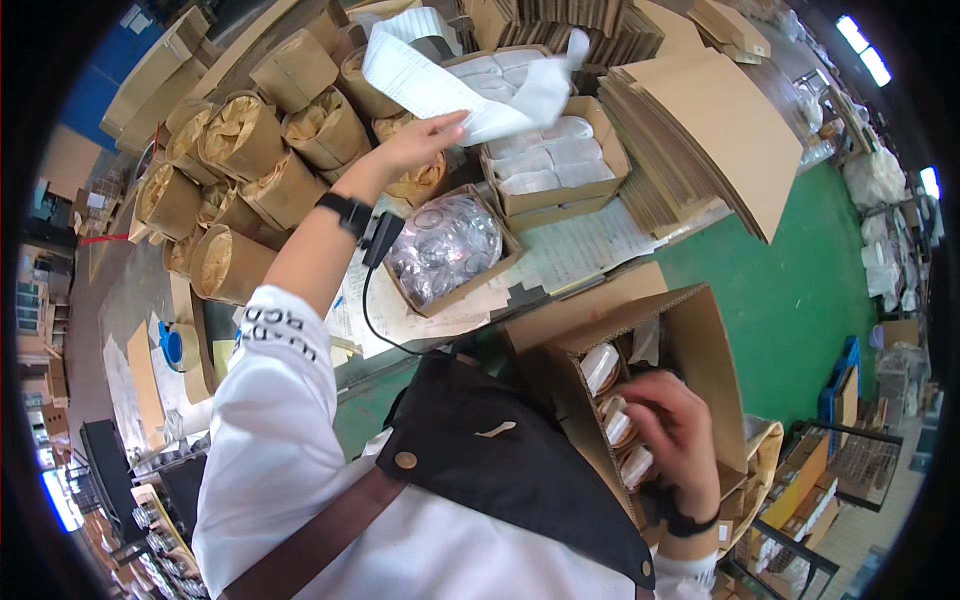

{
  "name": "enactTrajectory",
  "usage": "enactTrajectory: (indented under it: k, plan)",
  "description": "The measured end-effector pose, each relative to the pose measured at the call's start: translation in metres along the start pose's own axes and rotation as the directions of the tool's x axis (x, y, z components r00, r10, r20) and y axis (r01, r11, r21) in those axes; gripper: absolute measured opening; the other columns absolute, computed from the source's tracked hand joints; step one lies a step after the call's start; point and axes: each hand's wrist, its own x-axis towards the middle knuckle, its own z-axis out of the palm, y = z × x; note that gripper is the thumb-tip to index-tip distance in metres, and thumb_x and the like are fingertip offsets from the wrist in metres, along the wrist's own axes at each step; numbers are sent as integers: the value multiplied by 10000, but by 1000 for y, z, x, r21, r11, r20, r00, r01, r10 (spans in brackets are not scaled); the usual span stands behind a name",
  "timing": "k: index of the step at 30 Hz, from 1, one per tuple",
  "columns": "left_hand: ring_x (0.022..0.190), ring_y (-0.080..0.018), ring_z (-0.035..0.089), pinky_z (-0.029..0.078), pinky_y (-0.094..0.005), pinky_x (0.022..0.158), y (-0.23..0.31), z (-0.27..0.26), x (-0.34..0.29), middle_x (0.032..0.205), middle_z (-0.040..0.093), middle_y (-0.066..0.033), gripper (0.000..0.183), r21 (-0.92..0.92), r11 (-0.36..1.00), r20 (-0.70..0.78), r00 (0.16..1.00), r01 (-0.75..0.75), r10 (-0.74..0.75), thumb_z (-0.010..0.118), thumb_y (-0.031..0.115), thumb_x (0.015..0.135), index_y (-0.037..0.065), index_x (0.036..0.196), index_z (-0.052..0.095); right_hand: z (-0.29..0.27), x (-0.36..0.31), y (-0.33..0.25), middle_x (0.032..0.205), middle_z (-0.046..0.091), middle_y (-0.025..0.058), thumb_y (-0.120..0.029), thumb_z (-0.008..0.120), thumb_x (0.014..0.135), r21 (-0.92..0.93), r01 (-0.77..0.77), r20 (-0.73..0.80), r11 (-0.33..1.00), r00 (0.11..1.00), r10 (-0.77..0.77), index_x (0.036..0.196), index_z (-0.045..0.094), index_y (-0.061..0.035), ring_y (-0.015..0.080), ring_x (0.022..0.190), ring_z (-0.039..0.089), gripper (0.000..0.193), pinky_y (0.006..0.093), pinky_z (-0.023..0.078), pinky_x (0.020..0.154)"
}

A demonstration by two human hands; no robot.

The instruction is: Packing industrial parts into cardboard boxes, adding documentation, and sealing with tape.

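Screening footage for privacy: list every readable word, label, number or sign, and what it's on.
Left white sleeve: dark lettering at the cuff, bent by folds; not copied here.
White paper strip at the left hand: lines of print, too small to read.
Flat paper sheets: faint marks, too small to read.

Two hands (425, 145), two wristbands (345, 213) (one apiece), one box (470, 285) of clear bags (443, 248).
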Motion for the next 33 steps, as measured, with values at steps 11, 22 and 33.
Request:
enactTrajectory:
  k: [11,22,33]
  plan:
    - [1019,-104,579,461,-264,879,-34,-29,-221,1145,649,-73,395,-190,967,-3,985,170,-174,595,220,953,-3,1276,551,231,240,32,1004,583,172,-324,761,720,-719,188,83,670,979,-187,1027,619,-9,365,915,599,463,431,500,819]
    - [1050,-146,595,461,-282,900,-72,-8,-223,1149,645,-106,361,-523,827,60,977,205,-204,574,183,962,-9,1267,543,187,236,-12,1027,647,226,-100,597,842,-478,62,116,876,993,-7,1109,623,-39,375,1012,619,275,441,507,839]
    - [851,-74,525,434,-227,740,-85,5,-164,934,575,-2,273,-409,899,-127,965,159,-228,632,208,927,23,1103,533,187,219,6,1063,675,142,-73,559,915,1,-59,44,998,997,59,1143,616,-9,261,920,658,244,340,519,809]
